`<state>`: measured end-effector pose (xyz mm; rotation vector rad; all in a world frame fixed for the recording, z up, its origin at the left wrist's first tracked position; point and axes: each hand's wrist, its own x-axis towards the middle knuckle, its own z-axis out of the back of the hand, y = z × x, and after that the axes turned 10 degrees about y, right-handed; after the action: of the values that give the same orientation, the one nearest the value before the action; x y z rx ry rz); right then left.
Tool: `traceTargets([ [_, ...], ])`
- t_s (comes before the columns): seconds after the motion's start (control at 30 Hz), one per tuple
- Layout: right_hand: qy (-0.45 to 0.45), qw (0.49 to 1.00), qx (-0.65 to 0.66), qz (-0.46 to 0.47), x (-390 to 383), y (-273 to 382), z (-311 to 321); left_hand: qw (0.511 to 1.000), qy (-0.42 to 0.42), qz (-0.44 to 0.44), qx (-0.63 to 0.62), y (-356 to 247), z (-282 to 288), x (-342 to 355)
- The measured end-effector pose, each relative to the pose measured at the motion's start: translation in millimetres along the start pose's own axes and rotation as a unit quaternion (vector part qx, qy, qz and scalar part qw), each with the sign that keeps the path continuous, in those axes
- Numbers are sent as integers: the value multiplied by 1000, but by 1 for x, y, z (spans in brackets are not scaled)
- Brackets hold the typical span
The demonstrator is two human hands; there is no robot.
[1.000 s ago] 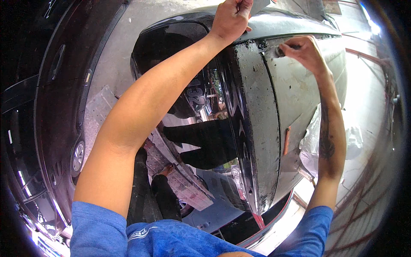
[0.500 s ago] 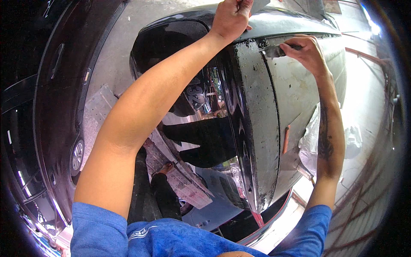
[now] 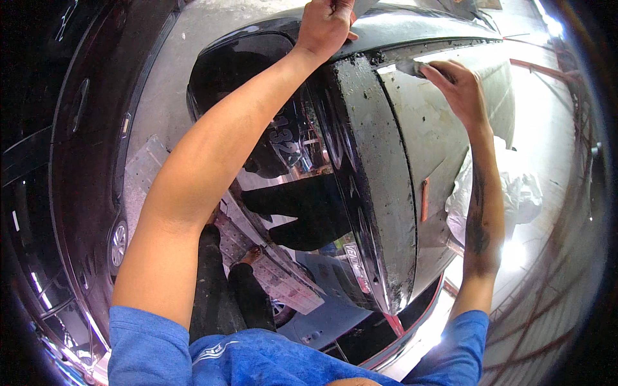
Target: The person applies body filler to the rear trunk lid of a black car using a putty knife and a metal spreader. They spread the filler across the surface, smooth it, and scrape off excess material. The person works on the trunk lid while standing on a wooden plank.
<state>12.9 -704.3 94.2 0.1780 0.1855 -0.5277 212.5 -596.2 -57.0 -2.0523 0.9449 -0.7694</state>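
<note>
A flat grey plate (image 3: pixel 365 7), partly cut off by the upper edge, is gripped in my left hand (image 3: pixel 327 29). This hand is closed and hangs over the far side of a car's black glossy body (image 3: pixel 338 128). My right hand (image 3: pixel 460 90) is closed around a small scraper (image 3: pixel 408 67) with a dull grey blade. The blade lies at the far end of a dull grey panel (image 3: pixel 441 106), just right of a dark seam. Left of that seam runs a rough grey strip (image 3: pixel 376 135) spotted with dark residue.
An orange stick-like piece (image 3: pixel 425 199) lies on the grey panel. Beyond it is crumpled white sheeting (image 3: pixel 496 183). My feet are on a perforated metal plank (image 3: pixel 277 273). Another black car (image 3: pixel 90 148) stands at the left, and a corrugated wall (image 3: pixel 547 309) at the right.
The scraper in my right hand has shifted right, away from the dark seam. My left hand still grips the grey plate. The whole view has shifted slightly.
</note>
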Motion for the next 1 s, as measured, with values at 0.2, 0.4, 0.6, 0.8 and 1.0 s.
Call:
traceTargets([
  [0.2,-50,994,91,-30,-112,55,-17,1000,-3,-23,9,11,3,4],
  [0.4,8,986,135,-94,-185,145,-43,1000,-24,-3,-3,12,4,3],
  [0.6,-49,984,102,-135,-177,167,-75,997,-32,47,-46,7,4,2],
  [0.8,-47,987,99,-121,-154,175,-83,1000,-6,-13,-25,7,5,2],
  [1.0,-34,989,34,-143,-145,185,-79,999,-12,-34,5,4,3,2],
])
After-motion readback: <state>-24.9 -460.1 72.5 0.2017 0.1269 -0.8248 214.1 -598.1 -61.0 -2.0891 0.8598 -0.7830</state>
